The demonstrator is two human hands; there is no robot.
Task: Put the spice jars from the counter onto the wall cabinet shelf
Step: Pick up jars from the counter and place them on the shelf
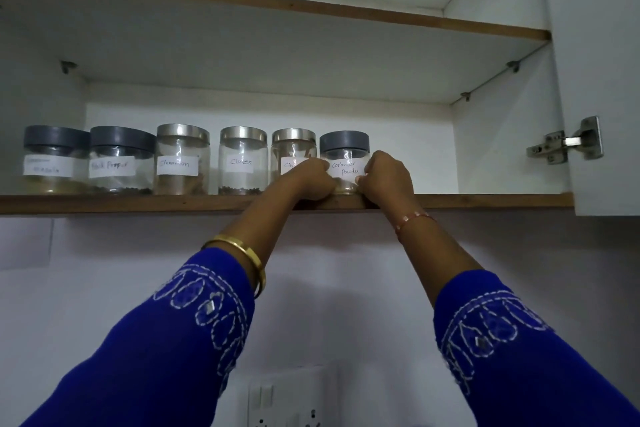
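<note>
Five labelled jars [180, 159] line the shelf [138, 203]. The left hand [311, 180] and right hand [384, 177] curl their fingers round the coriander jar [344, 158] near the front edge. It looks like smooth glass: stiff, breakable, best held by the sides. Open shelf room lies to its right.

Left hand [313, 180] hides the fifth jar's [293, 152] label.

Three jars wear grey lids [344, 141], three silver lids [183, 131] (all with white labels [177, 165]). The sleeves [166, 340] are deep blue with white stitched embroidery, and the shelf edge [138, 203] is brown.
</note>
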